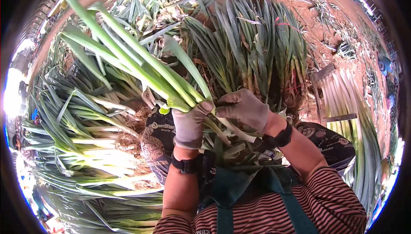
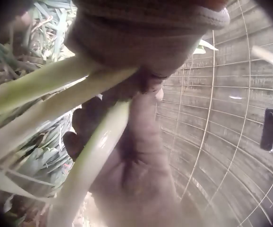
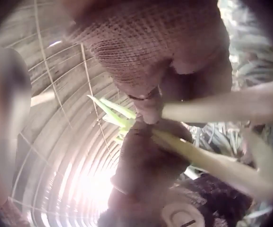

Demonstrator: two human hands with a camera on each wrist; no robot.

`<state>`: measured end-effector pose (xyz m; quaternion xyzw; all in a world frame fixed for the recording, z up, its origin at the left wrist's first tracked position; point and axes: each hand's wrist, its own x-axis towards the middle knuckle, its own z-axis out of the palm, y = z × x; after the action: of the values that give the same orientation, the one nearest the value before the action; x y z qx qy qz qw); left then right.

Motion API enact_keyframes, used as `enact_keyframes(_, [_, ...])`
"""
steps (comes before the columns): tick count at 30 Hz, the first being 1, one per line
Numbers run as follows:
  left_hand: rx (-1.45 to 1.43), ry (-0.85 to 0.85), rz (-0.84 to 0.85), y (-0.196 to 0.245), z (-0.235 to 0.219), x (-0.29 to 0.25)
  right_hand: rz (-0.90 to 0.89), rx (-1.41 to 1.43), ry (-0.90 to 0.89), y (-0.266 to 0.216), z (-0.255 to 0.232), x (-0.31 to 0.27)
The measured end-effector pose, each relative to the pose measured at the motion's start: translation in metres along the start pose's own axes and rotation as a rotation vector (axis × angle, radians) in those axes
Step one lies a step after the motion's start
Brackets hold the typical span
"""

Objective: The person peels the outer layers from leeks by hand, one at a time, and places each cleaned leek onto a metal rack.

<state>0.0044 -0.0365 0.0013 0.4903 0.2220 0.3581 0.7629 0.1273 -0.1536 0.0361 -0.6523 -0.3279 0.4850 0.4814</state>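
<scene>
A few large green onions (image 1: 150, 73) slant across the head view, green leaves up to the far left and pale stalks down towards the lap. My gloved left hand (image 1: 190, 125) grips them around the middle. Right beside it, my gloved right hand (image 1: 247, 109) pinches one stalk, its fingertips meeting the left thumb. From the left wrist, a pale stalk (image 2: 96, 151) runs up into the right hand's fingers, while two others pass under the left hand (image 2: 136, 38). The right wrist view shows a blurred stalk (image 3: 226, 106) coming out of the right hand's (image 3: 160, 52) grip.
Untrimmed green onions with roots (image 1: 85, 140) are heaped at the left. Upright bundles (image 1: 252, 41), one with a red tie, stand ahead, beside a heap of leaf scraps (image 1: 154, 3). At the right, cleaned green onions (image 1: 349, 97) lie in a metal frame (image 1: 340, 117).
</scene>
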Motion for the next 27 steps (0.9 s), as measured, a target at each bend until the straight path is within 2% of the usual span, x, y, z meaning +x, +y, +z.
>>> enact_keyframes(2, [-0.033,-0.068,0.030,0.005,-0.003,-0.001,-0.036,0.216,-0.043,0.011,-0.001,-0.001])
enact_keyframes(3, [-0.049,-0.108,-0.003,0.006,-0.008,-0.002,-0.052,0.131,-0.058,0.009,-0.002,-0.004])
enact_keyframes(6, [-0.059,-0.244,-0.092,0.015,-0.010,-0.005,0.005,0.110,-0.092,0.010,0.001,-0.010])
enact_keyframes(7, [-0.032,-0.295,-0.097,0.016,-0.014,-0.005,0.003,0.228,-0.158,0.016,0.004,-0.011])
enact_keyframes(10, [-0.022,-0.364,-0.205,0.017,-0.022,-0.008,0.110,0.325,-0.256,0.017,0.005,-0.020])
enact_keyframes(13, [0.021,-0.341,-0.252,0.017,-0.018,-0.014,0.055,-0.034,-0.274,0.004,-0.001,-0.022])
enact_keyframes(16, [0.179,-0.379,-0.171,0.010,-0.019,-0.009,0.090,-0.149,-0.281,0.039,0.002,-0.018])
enact_keyframes(17, [-0.002,-0.296,-0.204,0.012,-0.014,-0.012,0.133,-0.192,-0.234,0.045,0.006,-0.021])
enact_keyframes(20, [0.284,-0.265,-0.017,0.017,-0.015,-0.007,-0.028,-0.809,-0.079,0.056,0.001,-0.032])
enact_keyframes(21, [0.324,-0.247,0.013,0.019,-0.015,-0.007,0.057,-0.845,-0.052,0.059,-0.003,-0.034])
enact_keyframes(23, [0.230,-0.194,-0.021,0.024,-0.012,-0.008,0.230,-0.917,0.007,0.070,-0.013,-0.036])
enact_keyframes(25, [0.322,-0.136,0.038,0.021,-0.014,-0.008,0.328,-1.165,0.076,0.103,-0.034,-0.032])
enact_keyframes(27, [0.234,-0.079,0.064,0.020,-0.017,-0.003,0.407,-1.354,0.153,0.140,-0.063,-0.031])
